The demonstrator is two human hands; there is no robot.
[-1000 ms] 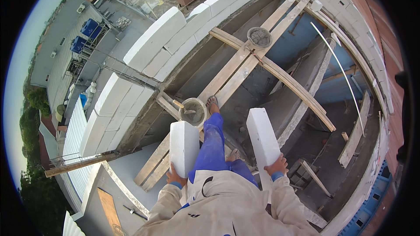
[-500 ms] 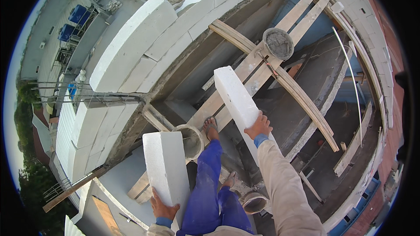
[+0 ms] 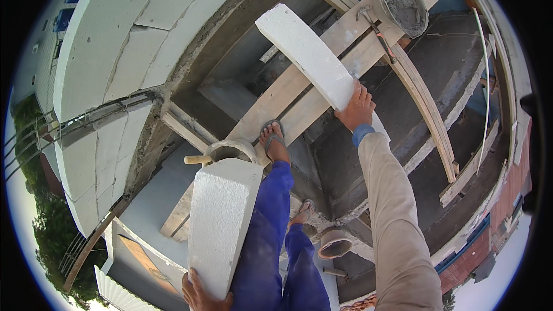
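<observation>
My left hand [image 3: 204,291] is closed on the near end of a white aerated concrete block [image 3: 222,213], which stands beside my left leg. A second white aerated concrete block [image 3: 308,55] slants out over the planks, with my right hand [image 3: 355,108] closed round its right side near the lower end. Just beyond the left block is a round bucket [image 3: 233,148], partly hidden by it, with a wooden handle [image 3: 197,159] sticking out. Farther off, a claw hammer [image 3: 377,31] lies on the planks next to a bucket of grey mortar [image 3: 403,6].
My sandalled front foot stands on wooden planks [image 3: 276,101] that span a deep opening. A curved white block wall [image 3: 115,40] runs along the left, with bare rebar [image 3: 109,106] at its gap. Curved timber [image 3: 423,103] crosses at right. Another bucket [image 3: 335,243] sits low between my legs and right arm.
My view has tilted and moved closer to the wall. Both blocks remain in my hands; the right one now points more to the left. The wooden handle and the whole hammer have come into sight.
</observation>
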